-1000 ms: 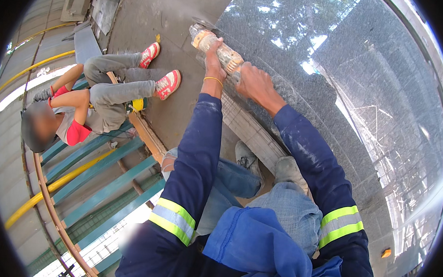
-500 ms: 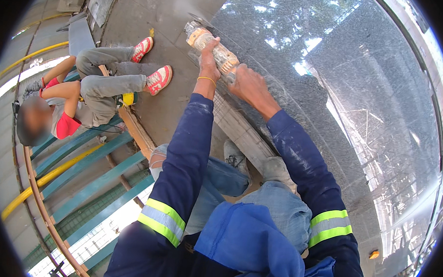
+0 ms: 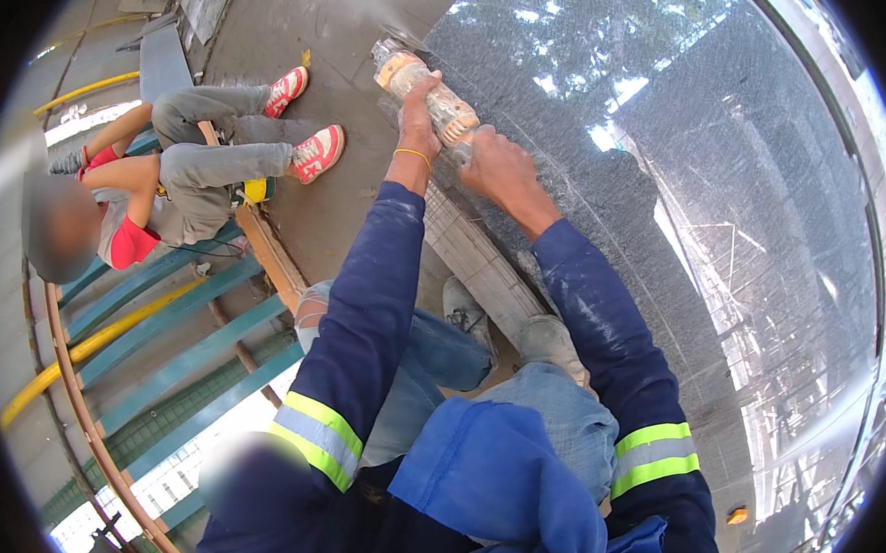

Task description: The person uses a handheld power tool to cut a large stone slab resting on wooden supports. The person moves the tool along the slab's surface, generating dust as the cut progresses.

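Note:
Both my hands are closed around a dusty orange-and-grey angle grinder. My left hand wraps its body near the head, and a thin yellow band circles that wrist. At the rear grip is my right hand. The grinder's disc meets the far left edge of a dark, polished stone slab, and pale dust trails off from it. How deep the disc sits cannot be made out. White dust marks my dark blue sleeves.
A person in grey trousers and red-and-white shoes sits on the left on a bench of teal slats. A pale beam runs under the slab's near edge, by my shoes. A small orange object lies at the lower right.
My hands and the grinder stay almost in place, with only a very slight shift. The view has moved a little, and the seated person appears slightly further left.

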Tool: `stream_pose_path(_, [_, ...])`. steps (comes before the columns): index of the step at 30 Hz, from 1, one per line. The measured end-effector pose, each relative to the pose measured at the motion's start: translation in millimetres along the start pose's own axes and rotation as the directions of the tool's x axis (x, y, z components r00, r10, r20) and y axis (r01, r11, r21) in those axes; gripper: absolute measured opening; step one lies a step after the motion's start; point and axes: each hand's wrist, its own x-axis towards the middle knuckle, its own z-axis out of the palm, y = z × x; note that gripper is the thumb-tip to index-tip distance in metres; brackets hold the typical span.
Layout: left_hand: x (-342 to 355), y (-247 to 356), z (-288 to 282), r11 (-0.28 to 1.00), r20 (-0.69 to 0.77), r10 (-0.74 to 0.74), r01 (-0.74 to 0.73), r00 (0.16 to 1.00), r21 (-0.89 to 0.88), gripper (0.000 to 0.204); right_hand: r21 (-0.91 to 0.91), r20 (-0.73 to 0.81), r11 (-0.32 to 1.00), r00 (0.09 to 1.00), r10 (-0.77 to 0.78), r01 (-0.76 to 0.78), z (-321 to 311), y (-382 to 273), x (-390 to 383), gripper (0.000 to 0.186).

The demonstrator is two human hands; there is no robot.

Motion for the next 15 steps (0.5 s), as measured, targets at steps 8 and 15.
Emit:
stream_pose_path(8, [8,6,-4,0.999,0.001,-0.035,0.035,0.999,0.01,0.035,0.016,-0.019,0.998,0.998,-0.058,0.058,4,-1,10,0.034])
stream_pose_path(15, [-5,-3,1,1.0,0.01,-0.025,0.025,1.0,-0.014,0.036,0.018,0.001,1.0,1.0,-0.005,0.005,-3,1,-6,0.038])
